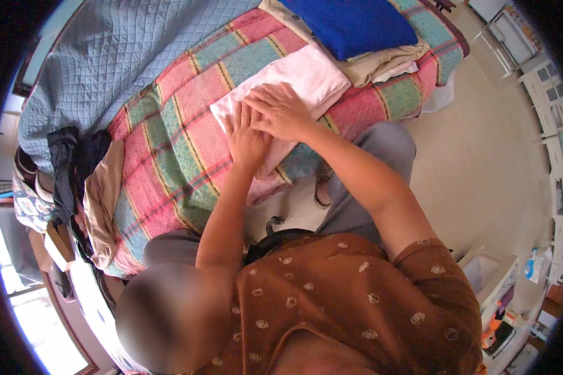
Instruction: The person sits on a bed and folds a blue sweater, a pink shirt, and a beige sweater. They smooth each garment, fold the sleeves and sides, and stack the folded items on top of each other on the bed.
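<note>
A pale pink folded cloth [319,75] lies on a plaid bedspread [194,119] in front of me. My left hand [250,139] rests flat on its near part, fingers stretched away from me. My right hand [281,112] also lies flat on the cloth, its fingers partly over the left hand's fingertips. Neither hand grips anything. Part of the cloth is hidden beneath both hands. Just beyond it, at the far right, a blue folded piece of fabric [356,25] sits on top of beige folded clothes [372,65].
A light blue quilted cover [125,56] is bunched at the far left of the bed. Black clothing [62,156] and a tan garment [103,190] drape over the bed's left side. Tiled floor [475,162] stretches to the right, with a white open drawer [481,269] at the lower right.
</note>
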Available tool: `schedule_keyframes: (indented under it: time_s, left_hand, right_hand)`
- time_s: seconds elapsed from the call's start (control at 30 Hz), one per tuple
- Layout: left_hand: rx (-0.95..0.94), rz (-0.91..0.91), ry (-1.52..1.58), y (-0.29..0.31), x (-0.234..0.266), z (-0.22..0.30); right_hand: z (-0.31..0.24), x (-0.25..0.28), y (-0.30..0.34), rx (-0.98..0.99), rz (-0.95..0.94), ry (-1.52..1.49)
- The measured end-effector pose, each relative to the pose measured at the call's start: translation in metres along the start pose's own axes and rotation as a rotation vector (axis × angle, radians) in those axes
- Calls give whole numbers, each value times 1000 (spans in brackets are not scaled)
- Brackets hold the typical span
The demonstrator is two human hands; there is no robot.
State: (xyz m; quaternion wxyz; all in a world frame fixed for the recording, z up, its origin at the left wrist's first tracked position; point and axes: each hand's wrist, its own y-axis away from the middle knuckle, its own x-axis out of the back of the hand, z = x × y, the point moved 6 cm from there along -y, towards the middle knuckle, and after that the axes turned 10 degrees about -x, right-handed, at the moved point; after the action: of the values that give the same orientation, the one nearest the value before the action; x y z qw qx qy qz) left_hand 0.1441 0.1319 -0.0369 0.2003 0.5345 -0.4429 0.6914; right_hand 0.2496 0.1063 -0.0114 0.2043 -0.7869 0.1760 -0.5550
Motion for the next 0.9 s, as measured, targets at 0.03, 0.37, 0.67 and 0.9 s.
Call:
schedule_keyframes:
  time_s: [0.03, 0.37, 0.67, 0.9]
  left_hand:
    - [-20, 8, -26, 2, 3, 0]
    - [36, 5, 49, 0, 10, 6]
    - [-39, -10, 35, 46, 21, 23]
    - [-32, -2, 166, 116, 40, 33]
  right_hand:
    - [18, -2, 0, -5, 18, 72]
    - [150, 24, -8, -198, -25, 294]
    - [149, 21, -8, -255, -6, 343]
    - [46, 16, 36, -84, 56, 175]
